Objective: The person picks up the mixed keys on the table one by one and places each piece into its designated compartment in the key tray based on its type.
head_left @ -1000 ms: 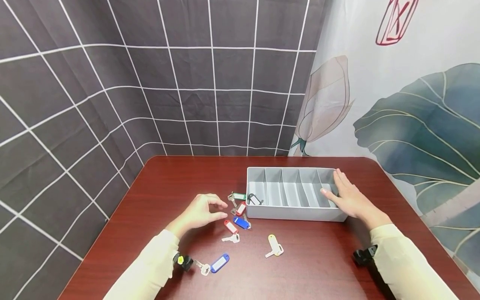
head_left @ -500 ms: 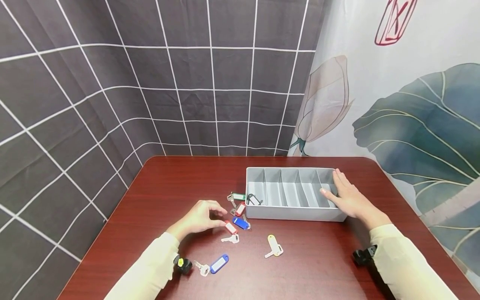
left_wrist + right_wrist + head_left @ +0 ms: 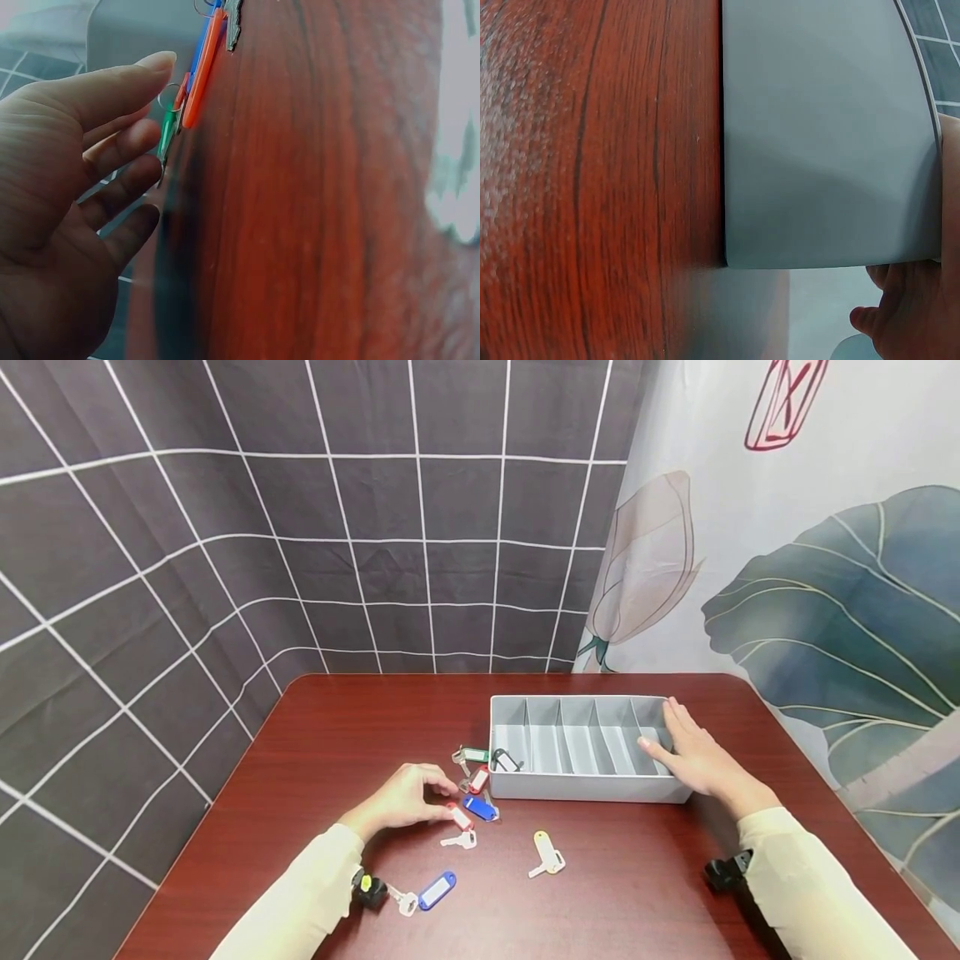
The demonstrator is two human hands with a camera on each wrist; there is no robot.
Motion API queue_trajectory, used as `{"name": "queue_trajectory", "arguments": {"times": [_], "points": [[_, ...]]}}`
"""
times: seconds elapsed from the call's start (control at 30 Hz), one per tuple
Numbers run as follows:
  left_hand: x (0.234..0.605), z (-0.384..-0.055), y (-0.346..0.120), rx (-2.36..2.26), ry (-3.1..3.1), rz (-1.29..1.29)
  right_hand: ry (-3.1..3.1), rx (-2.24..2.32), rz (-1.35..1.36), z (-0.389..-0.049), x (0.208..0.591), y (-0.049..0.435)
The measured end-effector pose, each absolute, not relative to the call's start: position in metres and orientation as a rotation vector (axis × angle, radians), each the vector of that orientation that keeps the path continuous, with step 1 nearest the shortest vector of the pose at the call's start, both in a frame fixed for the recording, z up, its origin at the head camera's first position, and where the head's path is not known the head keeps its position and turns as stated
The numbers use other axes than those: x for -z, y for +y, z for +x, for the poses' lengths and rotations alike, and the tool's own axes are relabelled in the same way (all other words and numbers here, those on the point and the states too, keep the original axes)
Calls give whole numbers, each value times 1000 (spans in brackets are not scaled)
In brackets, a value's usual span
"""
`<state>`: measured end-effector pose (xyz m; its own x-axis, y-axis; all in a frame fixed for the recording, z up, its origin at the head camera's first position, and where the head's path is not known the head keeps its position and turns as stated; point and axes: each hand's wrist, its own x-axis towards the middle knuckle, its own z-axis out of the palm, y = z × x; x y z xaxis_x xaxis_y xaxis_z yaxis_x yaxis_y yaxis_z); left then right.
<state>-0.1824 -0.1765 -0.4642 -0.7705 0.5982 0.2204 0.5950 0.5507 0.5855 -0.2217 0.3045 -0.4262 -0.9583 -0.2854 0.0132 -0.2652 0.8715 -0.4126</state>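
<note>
My left hand (image 3: pixel 411 795) is low over the table, thumb and loosely bent fingers apart. Its thumb tip is right at a red key tag (image 3: pixel 460 817) with a key (image 3: pixel 459 840). Just beyond lie a blue tag (image 3: pixel 480 808), another red tag (image 3: pixel 478 780) and a green tag (image 3: pixel 476 755), bunched against a grey divided box (image 3: pixel 592 787). In the left wrist view the orange-red tag (image 3: pixel 204 71) shows beyond the thumb, outside the hand. My right hand (image 3: pixel 701 756) holds the box's right end, thumb over the rim and fingers along the end wall.
Inside the leftmost compartment lies a black tag (image 3: pixel 506 761). A yellow tag (image 3: pixel 545 847) with a key is in front of the box. Nearer, another blue tag (image 3: pixel 437 891) and its key (image 3: pixel 407 903) lie beside the left wrist. A grid-patterned curtain (image 3: pixel 457 568) hangs behind the table.
My left hand has come slightly down and nearer, its thumb reaching the edge of the nearer red tag. The right hand keeps its place on the box.
</note>
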Motion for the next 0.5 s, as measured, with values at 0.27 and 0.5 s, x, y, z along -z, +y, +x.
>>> {"name": "queue_trajectory", "arguments": {"times": [0.27, 0.5], "points": [[470, -183, -176, -994, 2764, 1080, 2997, 634, -437, -224, 430, 307], [470, -184, -175, -973, 2769, 1078, 3008, 621, -445, -225, 431, 308]]}}
